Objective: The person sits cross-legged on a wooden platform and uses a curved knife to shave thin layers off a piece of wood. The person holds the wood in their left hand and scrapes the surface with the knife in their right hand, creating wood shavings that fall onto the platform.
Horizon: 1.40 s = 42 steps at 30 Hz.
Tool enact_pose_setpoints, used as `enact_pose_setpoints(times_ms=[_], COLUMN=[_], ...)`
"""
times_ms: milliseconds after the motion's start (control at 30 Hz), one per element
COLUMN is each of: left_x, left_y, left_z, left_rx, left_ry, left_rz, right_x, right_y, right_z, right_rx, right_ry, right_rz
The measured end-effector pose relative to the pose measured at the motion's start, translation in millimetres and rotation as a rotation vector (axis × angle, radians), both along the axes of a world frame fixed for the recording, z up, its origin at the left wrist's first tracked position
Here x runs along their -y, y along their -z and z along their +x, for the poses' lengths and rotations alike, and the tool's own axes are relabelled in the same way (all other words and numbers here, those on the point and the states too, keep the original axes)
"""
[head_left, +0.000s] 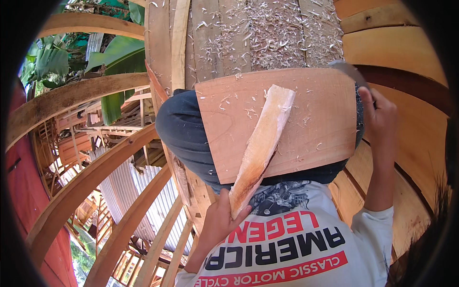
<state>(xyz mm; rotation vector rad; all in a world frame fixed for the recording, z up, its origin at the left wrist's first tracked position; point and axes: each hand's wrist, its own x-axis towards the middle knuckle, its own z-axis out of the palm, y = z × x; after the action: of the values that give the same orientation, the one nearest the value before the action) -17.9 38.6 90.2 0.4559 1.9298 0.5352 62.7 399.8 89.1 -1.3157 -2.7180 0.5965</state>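
Note:
A flat reddish-brown wooden board lies across my lap. On it rests a long, pale piece of wood, its far end rough and whitish, with a darker brown streak lower down. My left hand is closed round the near end of that piece, close to my shirt. Off the board's right edge, my right hand is closed on a knife. The knife's broad grey blade points up and left, beside the board's far right corner. Its handle is hidden in my fingers.
Curled shavings cover the plank floor ahead, and a few lie on the board. Curved wooden ribs rise at the left, with corrugated sheets beyond. Wide planks form a wall at the right.

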Motion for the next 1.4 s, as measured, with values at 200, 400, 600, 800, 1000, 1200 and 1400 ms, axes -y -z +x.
enact_pose_setpoints(times_ms=[200,400,600,800,1000,1200,1400], left_x=[-6,-7,-12,-11,-2,-6,-9], left_y=[0,2,3,5,5,6,5], left_z=[-3,-3,-4,-3,0,1,-2], left_rx=[-0.004,-0.036,-0.063,-0.083,-0.076,-0.064,-0.035], left_ry=[0.0,-0.004,-0.006,0.035,0.066,0.046,0.036], left_rz=[0.058,0.083,0.087,0.07,0.052,0.037,0.074], right_x=[65,46,32,35,-16,15,68], right_y=[17,29,36,40,45,17,30], right_z=[0,-13,-13,-11,-5,8,-5], right_rx=[0.01,0.039,0.046,0.069,0.083,0.079,0.001], right_ry=[-0.418,-0.434,-0.377,-0.331,0.127,-0.155,-0.391], right_rz=[0.06,0.143,0.22,0.249,0.15,0.137,0.122])
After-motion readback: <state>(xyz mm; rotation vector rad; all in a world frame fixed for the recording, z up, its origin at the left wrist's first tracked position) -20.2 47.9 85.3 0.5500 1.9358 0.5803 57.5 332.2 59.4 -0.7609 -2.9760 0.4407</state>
